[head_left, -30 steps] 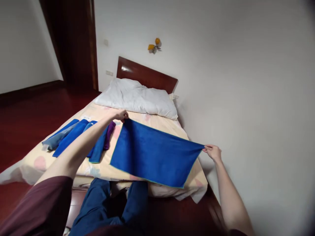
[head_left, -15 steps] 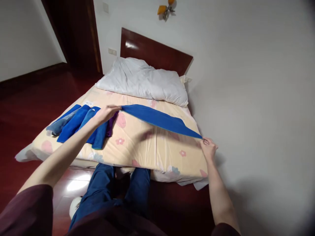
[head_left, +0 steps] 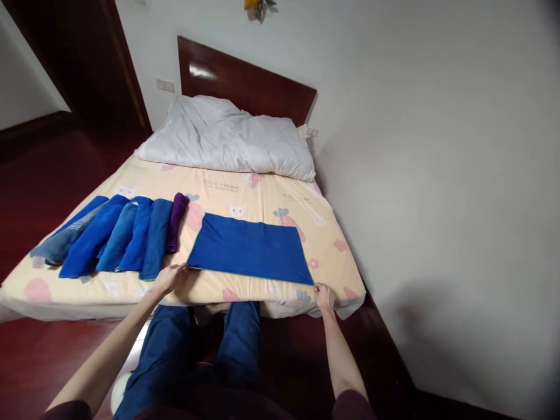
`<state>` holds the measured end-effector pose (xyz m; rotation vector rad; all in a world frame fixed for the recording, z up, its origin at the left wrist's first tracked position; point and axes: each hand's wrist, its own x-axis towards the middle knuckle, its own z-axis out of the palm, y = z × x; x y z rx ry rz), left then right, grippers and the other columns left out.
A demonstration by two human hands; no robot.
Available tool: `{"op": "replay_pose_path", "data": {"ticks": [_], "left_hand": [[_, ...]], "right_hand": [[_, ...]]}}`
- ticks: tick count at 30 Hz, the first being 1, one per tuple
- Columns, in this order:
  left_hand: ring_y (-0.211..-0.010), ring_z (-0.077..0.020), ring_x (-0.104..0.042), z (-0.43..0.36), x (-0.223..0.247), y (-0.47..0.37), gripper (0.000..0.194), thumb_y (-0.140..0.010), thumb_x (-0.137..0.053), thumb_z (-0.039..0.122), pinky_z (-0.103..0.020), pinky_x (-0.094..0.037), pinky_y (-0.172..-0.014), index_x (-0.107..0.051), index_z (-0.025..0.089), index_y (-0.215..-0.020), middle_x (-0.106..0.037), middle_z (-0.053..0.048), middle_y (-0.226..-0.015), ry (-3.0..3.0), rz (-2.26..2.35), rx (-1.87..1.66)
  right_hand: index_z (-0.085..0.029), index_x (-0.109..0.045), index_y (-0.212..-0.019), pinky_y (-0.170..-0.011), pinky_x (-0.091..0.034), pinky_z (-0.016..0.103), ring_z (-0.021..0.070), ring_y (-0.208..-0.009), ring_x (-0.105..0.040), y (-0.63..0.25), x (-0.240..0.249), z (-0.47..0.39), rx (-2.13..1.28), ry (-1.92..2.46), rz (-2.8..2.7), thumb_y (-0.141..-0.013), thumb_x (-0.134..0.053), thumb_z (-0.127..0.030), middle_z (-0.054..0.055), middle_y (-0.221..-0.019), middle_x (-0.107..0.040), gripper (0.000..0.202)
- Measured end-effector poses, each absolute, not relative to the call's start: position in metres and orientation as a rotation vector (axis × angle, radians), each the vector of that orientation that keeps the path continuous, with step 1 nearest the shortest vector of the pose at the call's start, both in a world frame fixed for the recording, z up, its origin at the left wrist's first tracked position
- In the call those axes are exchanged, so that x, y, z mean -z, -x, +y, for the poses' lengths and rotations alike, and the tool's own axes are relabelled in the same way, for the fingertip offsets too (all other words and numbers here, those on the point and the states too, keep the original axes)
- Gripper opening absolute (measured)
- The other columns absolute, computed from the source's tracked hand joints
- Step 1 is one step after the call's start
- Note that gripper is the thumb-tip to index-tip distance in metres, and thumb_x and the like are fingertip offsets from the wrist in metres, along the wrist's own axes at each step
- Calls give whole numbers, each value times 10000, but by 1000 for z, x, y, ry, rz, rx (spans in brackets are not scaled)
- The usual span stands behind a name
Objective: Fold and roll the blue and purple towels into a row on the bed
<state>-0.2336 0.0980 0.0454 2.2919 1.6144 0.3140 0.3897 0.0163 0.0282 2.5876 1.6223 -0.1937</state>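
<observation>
A blue towel (head_left: 251, 248) with a thin green edge lies spread flat on the bed (head_left: 271, 189). My left hand (head_left: 170, 279) pinches its near left corner. At the near right corner, my right hand (head_left: 324, 296) has its fingers closed on the cloth. Left of the towel is a row of several rolled towels, mostly blue, such as a bright blue roll (head_left: 95, 236). The roll at the row's right end is purple (head_left: 177, 223), and a grey-blue one (head_left: 67, 238) lies toward the left end.
A crumpled white quilt (head_left: 227, 137) covers the head of the bed, before a dark wooden headboard (head_left: 247, 81). A white wall (head_left: 429, 175) rises on the right. Dark red flooring (head_left: 83, 160) lies to the left, and my legs (head_left: 238, 335) stand against the bed's front edge.
The blue towel was held stretched in the air above the bed and now lies flat on the sheet. Both hands have come down toward the bed's front edge, still holding its corners.
</observation>
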Motion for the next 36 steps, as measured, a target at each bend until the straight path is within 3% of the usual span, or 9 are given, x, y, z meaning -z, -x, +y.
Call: {"op": "replay_pose_path", "data": {"ticks": [6,10,13,17,20,23,29,36], "left_hand": [[-1277,-352,-626,62,-13,246,461,-753,-436,255,-537,-487,-1084,-755,273,-1086,-715,-121,-1282,-2356,1527,-265],[-1367,-414,-532,64,-16,235,386,-835,-464,418,-561,-438,-1143,-791,290,-994,-701,-107,-1313,-2451,1595,-182],[-1456,-425,-416,90,-28,199,505,-907,-425,510,-560,-352,-1216,-758,268,-1198,-595,-117,-1463,-2519,1673,-215],[-1546,-379,-246,150,-36,110,595,-989,-345,442,-579,-254,-1255,-546,206,-1497,-361,-107,-1642,-2549,1608,-314],[-1554,-374,-225,202,-23,47,589,-993,-370,364,-595,-238,-1250,-473,197,-1549,-320,-118,-1657,-2556,1552,-339],[-1548,-395,-235,243,0,21,591,-991,-397,361,-631,-225,-1237,-457,206,-1559,-322,-133,-1653,-2517,1606,-324],[-1569,-389,-163,285,33,53,644,-999,-405,512,-636,-154,-1249,-398,254,-1590,-263,-106,-1682,-2428,1718,-356],[-1570,-381,-157,331,37,114,700,-1007,-353,530,-608,-157,-1252,-377,146,-1592,-231,-174,-1686,-2228,1981,-447]], "right_hand": [[-196,-760,-1124,-902,-518,325,262,-1095,-718,-393,-26,-4,212,-2531,1686,-960,-468,-150,127,-1140,-765,338],[-141,-738,-1181,-1067,-448,403,297,-1311,-589,-380,-31,19,107,-2508,1790,-863,-499,-49,166,-1351,-675,409],[-132,-624,-1387,-1163,-362,491,314,-1463,-427,-342,-36,61,-8,-2560,2025,-941,-448,-135,166,-1553,-498,480],[-181,-478,-1531,-1243,-226,541,315,-1552,-268,-254,-33,140,198,-2416,2436,-1032,-387,-320,121,-1669,-312,526],[-160,-397,-1579,-1275,-116,547,300,-1587,-159,-193,-18,197,438,-2211,2542,-1042,-396,-369,112,-1704,-198,576],[-136,-343,-1600,-1276,-74,571,296,-1592,-134,-165,4,239,580,-2134,2515,-1053,-387,-406,121,-1703,-184,611],[-183,-323,-1612,-1294,-34,496,237,-1596,-122,-211,35,274,503,-2164,2576,-1062,-351,-507,72,-1709,-180,640],[-100,-255,-1627,-1292,-12,447,225,-1591,-127,-325,44,302,354,-2513,2170,-1067,-288,-485,108,-1708,-188,680]]}}
